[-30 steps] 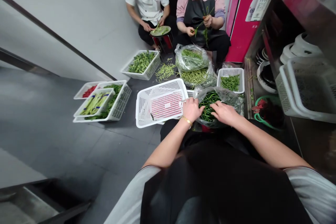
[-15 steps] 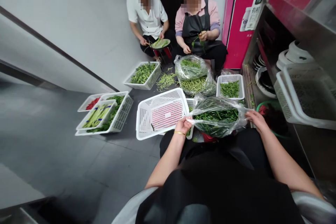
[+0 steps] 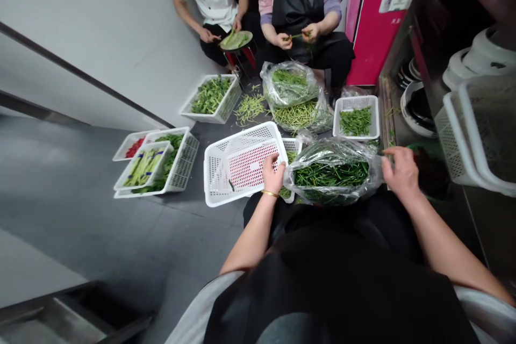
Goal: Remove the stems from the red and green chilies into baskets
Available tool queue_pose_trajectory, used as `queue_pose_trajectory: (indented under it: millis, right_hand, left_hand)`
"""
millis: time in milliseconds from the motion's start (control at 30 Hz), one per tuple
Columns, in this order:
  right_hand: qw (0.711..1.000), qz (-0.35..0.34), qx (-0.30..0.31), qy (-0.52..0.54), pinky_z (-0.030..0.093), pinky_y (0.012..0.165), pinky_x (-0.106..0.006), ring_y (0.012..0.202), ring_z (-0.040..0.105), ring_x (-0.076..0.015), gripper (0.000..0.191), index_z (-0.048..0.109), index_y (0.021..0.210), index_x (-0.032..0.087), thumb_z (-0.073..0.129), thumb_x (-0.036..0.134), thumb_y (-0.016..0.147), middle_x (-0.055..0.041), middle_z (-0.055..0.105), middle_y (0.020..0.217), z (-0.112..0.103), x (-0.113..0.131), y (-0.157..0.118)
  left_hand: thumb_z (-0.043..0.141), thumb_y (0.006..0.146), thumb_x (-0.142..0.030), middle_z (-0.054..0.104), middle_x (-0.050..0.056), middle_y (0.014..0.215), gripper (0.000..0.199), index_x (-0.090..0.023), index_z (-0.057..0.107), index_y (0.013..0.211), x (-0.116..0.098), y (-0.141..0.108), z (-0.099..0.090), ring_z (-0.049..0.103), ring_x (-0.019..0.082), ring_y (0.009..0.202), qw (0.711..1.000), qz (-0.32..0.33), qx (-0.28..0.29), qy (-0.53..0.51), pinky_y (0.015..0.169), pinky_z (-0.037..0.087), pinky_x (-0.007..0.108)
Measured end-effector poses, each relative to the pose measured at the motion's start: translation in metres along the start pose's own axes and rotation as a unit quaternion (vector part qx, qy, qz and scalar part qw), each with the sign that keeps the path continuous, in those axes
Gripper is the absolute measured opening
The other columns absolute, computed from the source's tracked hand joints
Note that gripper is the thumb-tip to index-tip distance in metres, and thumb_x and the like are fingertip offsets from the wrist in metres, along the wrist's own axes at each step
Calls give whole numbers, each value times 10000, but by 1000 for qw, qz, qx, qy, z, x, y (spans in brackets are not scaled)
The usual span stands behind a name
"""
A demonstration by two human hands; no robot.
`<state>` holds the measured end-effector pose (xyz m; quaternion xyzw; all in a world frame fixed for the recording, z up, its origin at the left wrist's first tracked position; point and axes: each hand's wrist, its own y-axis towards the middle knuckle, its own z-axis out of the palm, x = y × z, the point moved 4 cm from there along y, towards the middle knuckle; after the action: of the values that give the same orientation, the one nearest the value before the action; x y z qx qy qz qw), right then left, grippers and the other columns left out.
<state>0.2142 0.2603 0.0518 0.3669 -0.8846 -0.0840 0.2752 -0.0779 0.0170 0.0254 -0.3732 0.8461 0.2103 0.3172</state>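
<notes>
A clear plastic bag stands on my lap with its mouth spread wide. Inside lie many dark green, thin vegetable stems. At the bag's left edge is my left hand, fingers loosely curled and apart from the thumb, over the rim of a white basket. A gold bracelet circles that wrist. My right hand is at the bag's right edge, its thumb close to the film and its forefinger held away from it. Whether either hand still touches the plastic is hard to see.
Two co-workers sit opposite, one handling greens, the other beside a plate on a stool. Before them are bagged stems and a basket of cut greens. White vegetable baskets stand left; a shelf with crockery is on the right.
Both hands have loosened from the bag's edges, and its mouth is wider and rounder. The right hand is raised a little. The view has tilted down.
</notes>
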Motion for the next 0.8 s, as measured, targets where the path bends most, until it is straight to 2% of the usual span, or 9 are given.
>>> queue_pose_trajectory:
  millis: [100,167,233,333,400,533,600,700,800]
  right_hand:
    - [975,-186,112,35,435,918,-387,1031,573,-247,252,651,1022,195,428,294,958,-122,648,1055,11,60,-27]
    - [965,-218,149,9,439,850,-363,927,592,-228,280,666,959,188,402,280,980,-106,659,967,20,73,-51]
    - [964,-211,160,-35,429,796,-351,844,592,-219,316,671,901,169,385,269,990,-101,654,875,26,68,-76]
    - [955,-216,198,-50,426,763,-341,782,590,-210,320,672,856,174,398,272,989,-82,646,801,25,57,-106]
    - [957,-205,204,-23,440,755,-320,785,599,-197,313,676,895,187,395,286,993,-74,655,833,19,56,-109]
    - [973,-176,144,-30,451,822,-322,976,593,-221,303,674,1074,201,402,309,994,-102,661,1034,14,73,-69]
    - [954,-224,180,-87,431,846,-355,1031,561,-258,259,689,1054,192,468,292,963,-121,661,1040,28,86,-47]
    - [905,-279,272,-173,400,806,-361,945,554,-267,200,711,900,155,526,228,918,-136,664,907,52,92,-30]
    - [892,-284,294,-194,387,780,-346,878,553,-249,228,712,843,136,510,208,920,-137,655,850,56,87,-23]
  left_hand:
    - [492,914,-306,609,133,1240,310,-176,597,1175,-53,-27,15,525,232,1200,975,219,21,-38,1028,406,409]
    - [493,914,-287,620,128,1218,300,-184,623,1164,-75,-55,35,526,245,1202,943,320,85,-19,1022,398,431]
    - [491,907,-269,623,137,1198,310,-177,636,1164,-79,-82,54,530,263,1181,920,363,146,19,981,410,440]
    - [470,912,-265,655,143,1058,303,-163,663,1121,-66,-110,70,568,260,1039,894,380,226,71,922,421,438]
    - [447,925,-258,665,128,919,290,-164,688,1057,-55,-119,74,579,244,940,882,381,259,96,937,405,447]
    - [480,916,-249,685,102,844,245,-178,710,956,-49,-131,83,597,210,841,849,402,335,77,928,412,396]
    - [507,903,-234,698,93,841,213,-187,713,929,-50,-136,85,609,195,791,839,397,368,44,848,439,349]
    - [507,911,-236,711,94,866,213,-185,712,932,-54,-135,73,638,197,808,859,370,353,-10,818,462,330]
    - [466,946,-270,715,96,943,262,-179,707,993,-65,-119,51,651,193,895,897,327,291,-63,863,482,317]
